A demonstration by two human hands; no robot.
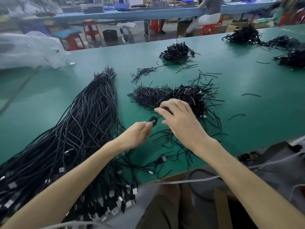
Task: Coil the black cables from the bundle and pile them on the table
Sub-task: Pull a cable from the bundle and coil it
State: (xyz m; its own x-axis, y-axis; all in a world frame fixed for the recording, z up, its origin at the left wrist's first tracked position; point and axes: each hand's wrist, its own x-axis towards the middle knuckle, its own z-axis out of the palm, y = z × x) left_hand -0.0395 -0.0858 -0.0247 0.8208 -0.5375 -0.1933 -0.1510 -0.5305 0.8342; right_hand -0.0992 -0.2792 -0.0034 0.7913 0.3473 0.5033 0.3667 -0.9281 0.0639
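Just left hand (137, 135) pinching glossy round black coil (153, 121)

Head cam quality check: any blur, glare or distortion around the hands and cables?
Head view: even, soft light, faint shadows, no hard glare on the table; right hand slightly motion-blurred, left hand and coil sharper; far benches smeared; wide-angle bowing at table edges.
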